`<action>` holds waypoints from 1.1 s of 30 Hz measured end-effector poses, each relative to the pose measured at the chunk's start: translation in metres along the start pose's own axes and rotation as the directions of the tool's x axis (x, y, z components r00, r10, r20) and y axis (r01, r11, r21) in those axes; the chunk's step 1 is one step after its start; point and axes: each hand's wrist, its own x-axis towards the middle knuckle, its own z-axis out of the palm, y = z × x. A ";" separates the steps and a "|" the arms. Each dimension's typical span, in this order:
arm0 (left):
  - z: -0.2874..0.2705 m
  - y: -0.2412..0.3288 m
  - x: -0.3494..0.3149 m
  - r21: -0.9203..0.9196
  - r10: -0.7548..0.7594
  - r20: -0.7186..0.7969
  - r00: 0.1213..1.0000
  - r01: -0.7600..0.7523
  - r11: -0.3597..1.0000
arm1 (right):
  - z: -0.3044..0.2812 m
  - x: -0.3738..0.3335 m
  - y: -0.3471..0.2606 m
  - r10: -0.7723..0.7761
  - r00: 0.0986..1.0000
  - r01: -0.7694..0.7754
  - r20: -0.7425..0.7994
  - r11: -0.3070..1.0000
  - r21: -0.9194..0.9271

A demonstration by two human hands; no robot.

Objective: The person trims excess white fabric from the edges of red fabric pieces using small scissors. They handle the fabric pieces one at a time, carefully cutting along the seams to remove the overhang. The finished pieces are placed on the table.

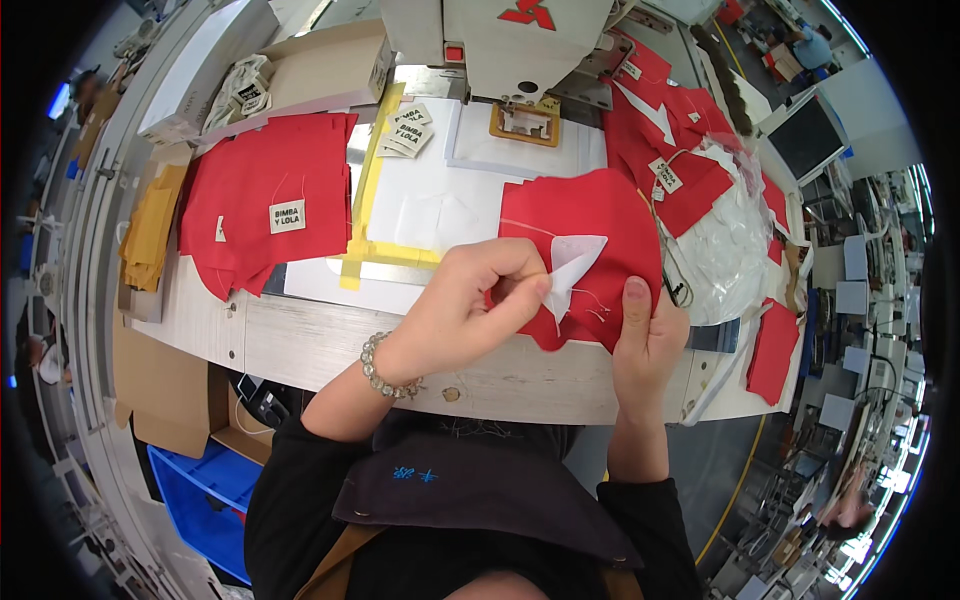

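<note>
My right hand (648, 338) grips a red fabric piece (600, 205) at its near right edge, thumb on top and fingers hidden beneath. On this piece is a small white backing sheet (580, 258), partly folded up. Thumb and forefinger of my left hand (478, 300), which has a beaded bracelet at the wrist, pinch the sheet's near left corner. Loose threads trail over the red fabric around it. Beyond it stands a sewing machine (525, 50) with a brass-coloured clamp frame (525, 124) under its head.
Stacked red pieces (270, 180) with a white label (287, 216) lie at left, beside an open cardboard box (320, 70) of labels. More red pieces (690, 195) and clear plastic (715, 265) are at right. Several labels (405, 130) rest on the yellow-taped template (360, 225). A blue crate (200, 500) sits below.
</note>
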 end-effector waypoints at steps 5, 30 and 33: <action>0.002 -0.006 0.002 0.023 -0.005 -0.039 0.999 0.006 1.000 | 0.000 -0.002 0.003 0.026 1.000 -0.026 0.010 1.000 0.012; -0.016 0.009 0.017 0.445 0.223 -0.001 0.975 -0.199 0.873 | -0.013 0.003 0.001 -0.070 0.970 0.043 0.234 0.992 0.122; -0.009 0.010 0.020 0.488 0.233 0.088 0.968 -0.246 0.838 | -0.007 0.006 -0.001 -0.218 0.941 0.191 0.260 0.974 0.124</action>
